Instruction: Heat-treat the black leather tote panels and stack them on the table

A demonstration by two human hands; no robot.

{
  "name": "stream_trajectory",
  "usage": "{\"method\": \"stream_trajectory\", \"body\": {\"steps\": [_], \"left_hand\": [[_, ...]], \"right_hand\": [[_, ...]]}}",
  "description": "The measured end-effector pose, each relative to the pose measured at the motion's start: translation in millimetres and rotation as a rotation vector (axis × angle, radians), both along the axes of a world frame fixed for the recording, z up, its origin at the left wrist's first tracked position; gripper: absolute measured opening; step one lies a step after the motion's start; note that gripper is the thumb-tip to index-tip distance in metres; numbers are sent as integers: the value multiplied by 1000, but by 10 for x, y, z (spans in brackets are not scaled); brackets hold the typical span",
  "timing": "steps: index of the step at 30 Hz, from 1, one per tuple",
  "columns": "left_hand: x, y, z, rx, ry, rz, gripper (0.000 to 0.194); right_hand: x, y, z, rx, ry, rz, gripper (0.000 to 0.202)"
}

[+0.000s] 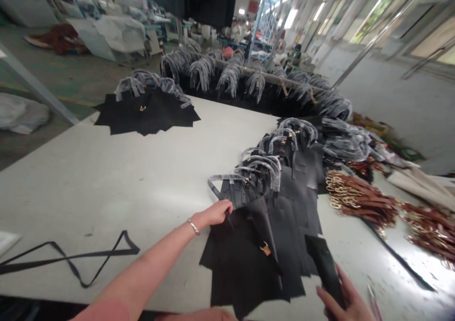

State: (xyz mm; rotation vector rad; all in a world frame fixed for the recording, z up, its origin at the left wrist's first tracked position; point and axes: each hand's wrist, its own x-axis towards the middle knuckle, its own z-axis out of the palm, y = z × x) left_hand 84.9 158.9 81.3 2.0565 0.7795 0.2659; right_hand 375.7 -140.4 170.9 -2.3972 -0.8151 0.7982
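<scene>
A wide, glossy white desk [142, 179] stands in a cluttered workshop with a pale wall [401, 79] and windows on the right. Curved grey plastic-wrapped handles [231, 79] hang in bunches along its far edge. Bundled brown straps with gold-coloured rings [366, 202] lie at right, and a long flat black strap [106, 253] lies loosely twisted at left.

The overlapping smooth black flat panels [245, 259] lie spread across the desk's near middle, uneven at the edges, a small gold-coloured clasp [265, 249] on top.

The left arm reaches diagonally forward; its hand [217, 212] is clenched at the panels' upper edge around a slim dark strip [229, 220]. The right hand [350, 298], low beside the panels, grasps a black oblong flat piece [326, 269], tilted, between thumb and fingers.
</scene>
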Motion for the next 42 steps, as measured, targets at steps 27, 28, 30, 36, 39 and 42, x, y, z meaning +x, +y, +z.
{"method": "stream_trajectory", "body": {"steps": [27,28,30,36,39,42], "left_hand": [[-747,-993,-804,417,199,267,39],[-784,-970,-827,416,198,265,38],[-822,-931,-860,419,187,254,36],[-787,-927,-881,428,155,247,37],[-794,-955,-854,437,146,263,36],[-802,-971,-857,466,116,279,33]], "right_hand": [[-1611,1720,-459,-92,428,482,80],[-1634,1777,-470,-98,448,479,80],[-1677,1888,-473,-100,487,469,80],[-1730,2050,-437,-114,470,504,81],[-1692,2004,-431,-136,406,562,80],[-1703,2035,-456,-138,365,599,78]]}}
